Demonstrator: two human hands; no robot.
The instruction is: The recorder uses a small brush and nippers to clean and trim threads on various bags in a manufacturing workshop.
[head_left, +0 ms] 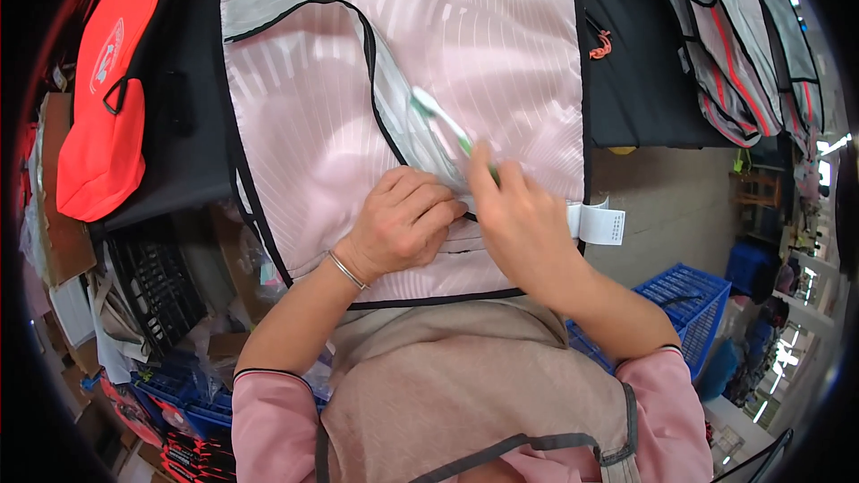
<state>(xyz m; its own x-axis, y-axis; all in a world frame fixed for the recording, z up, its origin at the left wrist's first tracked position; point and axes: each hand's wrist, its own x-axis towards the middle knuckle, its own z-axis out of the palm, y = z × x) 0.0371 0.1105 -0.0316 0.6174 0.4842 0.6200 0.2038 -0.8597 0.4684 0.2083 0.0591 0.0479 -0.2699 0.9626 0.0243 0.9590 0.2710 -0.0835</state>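
Note:
Before me lies a pink striped fabric piece with black binding. A curved black-edged opening in it shows a pale grey lining. My right hand is closed around a green and white toothbrush, slightly blurred, its head over the lining. My left hand rests at the lower end of the opening, fingers curled on the black edge and pinching the cloth there. A white label sticks out from the fabric's right edge, beside my right wrist.
A red fabric bag hangs at the left of the black-covered table. Grey bags with red trim lie at the far right. Below are a blue plastic basket on the right and a black crate on the left.

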